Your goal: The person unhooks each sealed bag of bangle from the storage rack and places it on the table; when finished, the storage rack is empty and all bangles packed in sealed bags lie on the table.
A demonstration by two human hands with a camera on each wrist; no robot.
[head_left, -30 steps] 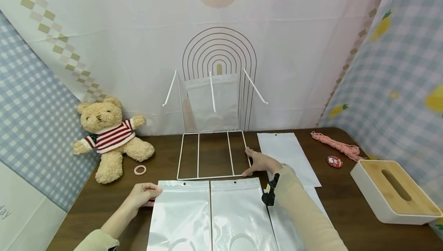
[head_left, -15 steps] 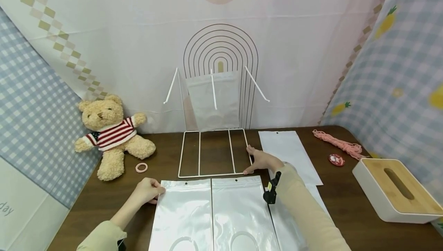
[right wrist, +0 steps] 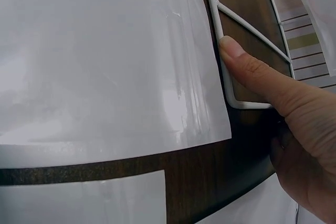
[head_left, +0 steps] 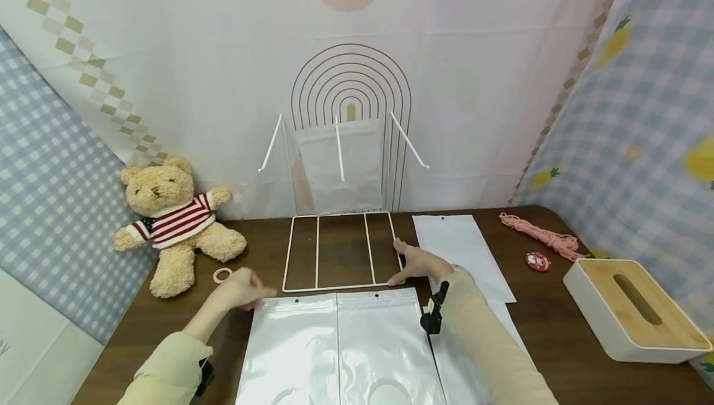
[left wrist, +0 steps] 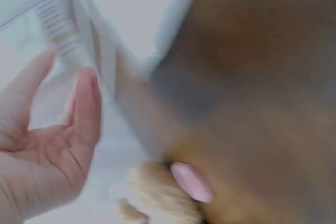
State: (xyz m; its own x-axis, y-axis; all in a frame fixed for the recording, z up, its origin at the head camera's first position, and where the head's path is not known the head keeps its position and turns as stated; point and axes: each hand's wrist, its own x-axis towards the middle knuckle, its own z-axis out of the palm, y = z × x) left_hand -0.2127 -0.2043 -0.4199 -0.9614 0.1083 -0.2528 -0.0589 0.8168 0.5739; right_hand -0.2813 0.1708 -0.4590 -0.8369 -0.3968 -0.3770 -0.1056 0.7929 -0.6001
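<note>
A white wire rack stands at the back of the table, three prongs jutting forward from its upright. My right hand grips the right front corner of its base, the thumb lying on the front wire in the right wrist view. A white zip bag hangs at the upright. Two glossy zip bags, a left one and a right one, lie side by side before the base. My left hand is over the left bag's top corner, and its loosely bent fingers hold nothing.
More white bags lie to the right, partly beneath my right forearm. A teddy bear and a pink ring are at left. Pink cord, a round red badge and a tissue box occupy the right side.
My left hand has let go of the left bag's edge and lifted up and to the right. My right hand keeps its grip on the rack.
</note>
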